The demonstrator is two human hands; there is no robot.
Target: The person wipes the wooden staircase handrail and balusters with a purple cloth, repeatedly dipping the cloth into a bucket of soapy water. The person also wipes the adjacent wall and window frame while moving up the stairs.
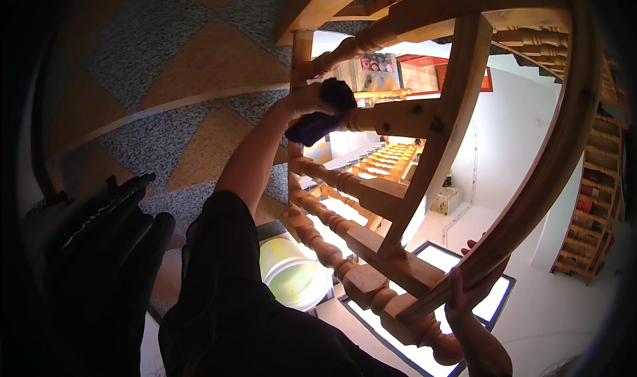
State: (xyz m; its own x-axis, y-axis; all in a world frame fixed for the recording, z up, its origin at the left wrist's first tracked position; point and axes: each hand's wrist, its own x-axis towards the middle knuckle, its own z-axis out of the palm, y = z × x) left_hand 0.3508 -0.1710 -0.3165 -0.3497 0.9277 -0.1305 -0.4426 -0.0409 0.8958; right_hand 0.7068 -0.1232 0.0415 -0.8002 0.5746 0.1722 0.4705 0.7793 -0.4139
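My left hand (306,100) is closed around a dark purple cloth (323,120). The bunched cloth wraps the narrow turned end of a varnished wooden baluster (393,118). That arm, in a black sleeve pushed up to the elbow, reaches across from the bottom of the view. Over the curved wooden handrail (540,168), my right hand (473,280) has its thumb on the near side and its fingertips showing past the far side. The wooden rail (448,123) below the handrail joins the balusters' upper ends.
Speckled grey and tan tiled floor (194,68) spreads on the left. Beyond the balusters lies a lower level, with another balustrade (383,158). A pale green bucket (293,275) stands below. Bright window panes (398,337) show at the bottom; black clothing (99,277) fills the lower left.
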